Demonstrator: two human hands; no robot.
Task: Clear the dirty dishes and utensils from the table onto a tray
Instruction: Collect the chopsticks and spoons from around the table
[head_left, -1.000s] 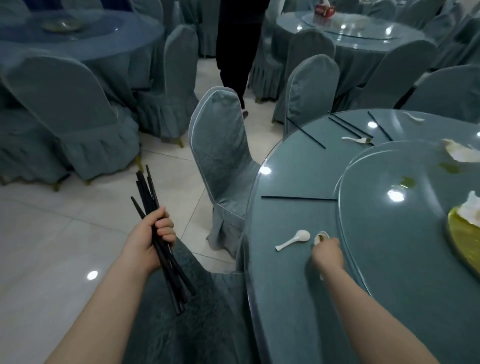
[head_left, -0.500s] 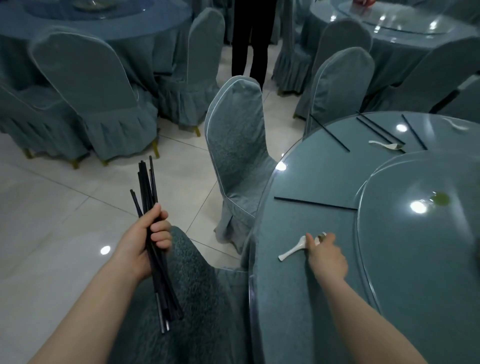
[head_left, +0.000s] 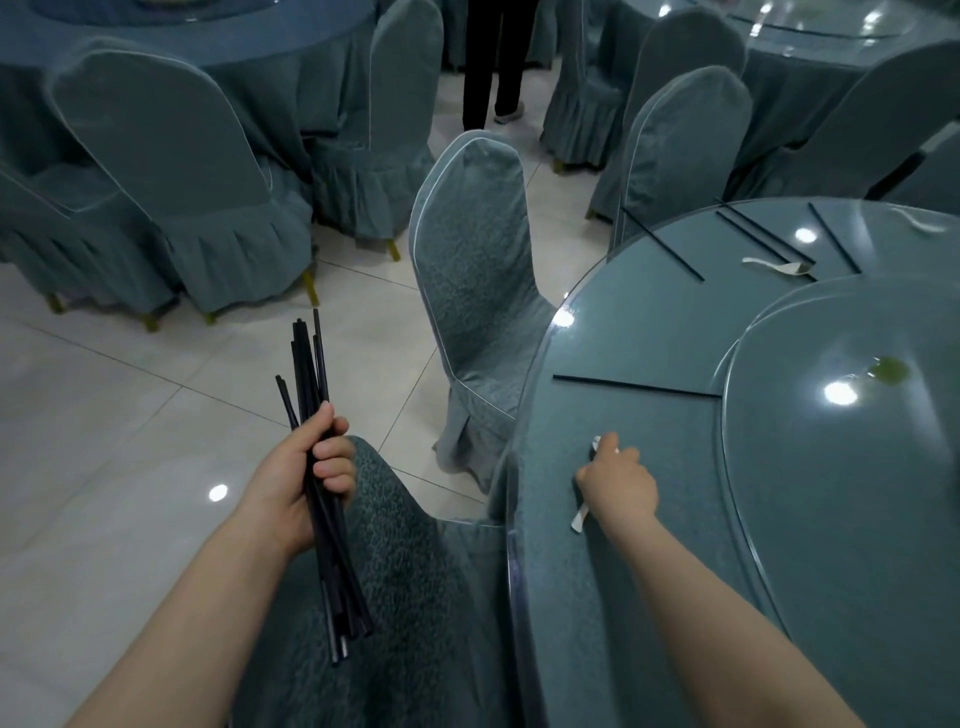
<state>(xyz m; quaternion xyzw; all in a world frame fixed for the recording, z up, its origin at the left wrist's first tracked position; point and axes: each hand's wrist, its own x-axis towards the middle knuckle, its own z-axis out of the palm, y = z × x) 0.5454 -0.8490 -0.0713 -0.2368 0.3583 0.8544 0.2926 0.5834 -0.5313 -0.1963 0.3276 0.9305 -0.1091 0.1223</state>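
Note:
My left hand (head_left: 301, 478) grips a bundle of several black chopsticks (head_left: 324, 545) out over the floor, left of the table. My right hand (head_left: 618, 483) is on the round glass-topped table (head_left: 623, 332) and holds white spoons (head_left: 580, 517); a handle sticks out below my palm and a bowl shows above my fingers. A single black chopstick (head_left: 636, 386) lies flat just beyond that hand. Further back lie more chopsticks (head_left: 662, 243) and another white spoon (head_left: 776, 266). No tray is in view.
A raised glass turntable (head_left: 852, 519) covers the table's right side, with a green scrap (head_left: 889, 370) on it. Covered chairs (head_left: 475, 291) stand close to the table edge, one right below me. A person in dark trousers (head_left: 493, 62) stands in the aisle behind.
My right hand has closed over the two white spoons that lay on the table and gathered them up. My view tilted down and left. The left hand kept its chopstick bundle.

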